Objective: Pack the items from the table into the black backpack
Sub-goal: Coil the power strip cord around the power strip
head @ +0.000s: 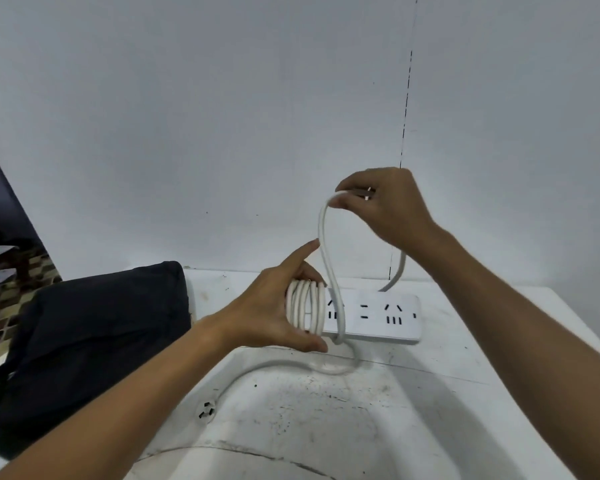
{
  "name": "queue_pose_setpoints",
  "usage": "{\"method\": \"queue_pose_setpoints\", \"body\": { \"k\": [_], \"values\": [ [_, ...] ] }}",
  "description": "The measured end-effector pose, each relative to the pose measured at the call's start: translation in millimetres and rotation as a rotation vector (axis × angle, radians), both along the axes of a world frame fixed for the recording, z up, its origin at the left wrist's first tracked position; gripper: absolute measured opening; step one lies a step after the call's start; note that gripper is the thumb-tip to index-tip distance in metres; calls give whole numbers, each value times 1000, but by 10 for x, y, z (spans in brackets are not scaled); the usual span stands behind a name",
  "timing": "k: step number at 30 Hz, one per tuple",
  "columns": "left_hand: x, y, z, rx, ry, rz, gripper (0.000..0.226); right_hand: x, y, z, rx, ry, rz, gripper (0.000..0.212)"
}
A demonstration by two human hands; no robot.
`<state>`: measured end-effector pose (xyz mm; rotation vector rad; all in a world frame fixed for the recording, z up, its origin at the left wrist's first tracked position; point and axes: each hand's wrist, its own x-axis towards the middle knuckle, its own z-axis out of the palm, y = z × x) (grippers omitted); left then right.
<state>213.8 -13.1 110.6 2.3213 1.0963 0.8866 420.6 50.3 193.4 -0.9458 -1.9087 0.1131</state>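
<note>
A white power strip (378, 317) is held above the table by my left hand (274, 313), which grips its left end with several turns of white cable (307, 306) wound round it. My right hand (385, 209) is raised above the strip and pinches a loop of the same cable, which runs down across the strip's face. More cable trails onto the table and ends in a plug (205, 409). The black backpack (84, 337) lies on the table at the left, just beside my left forearm.
The white table (482, 393) is scuffed and dirty, with its right edge near my right forearm. A plain grey wall stands close behind. At the far left there is patterned floor and dark furniture (0, 258).
</note>
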Motion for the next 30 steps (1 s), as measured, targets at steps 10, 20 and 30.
{"method": "queue_pose_setpoints", "body": {
  "k": [10,20,30],
  "values": [
    [101,-231,13,138,-213,0,97,-174,213,-108,-318,-5,225,14],
    [45,-103,159,-125,-742,-13,55,0,349,-716,-450,67,82,32],
    [-62,142,-67,-618,-965,324,31,-209,-133,-1361,-341,-257,-163,31]
  ]
}}
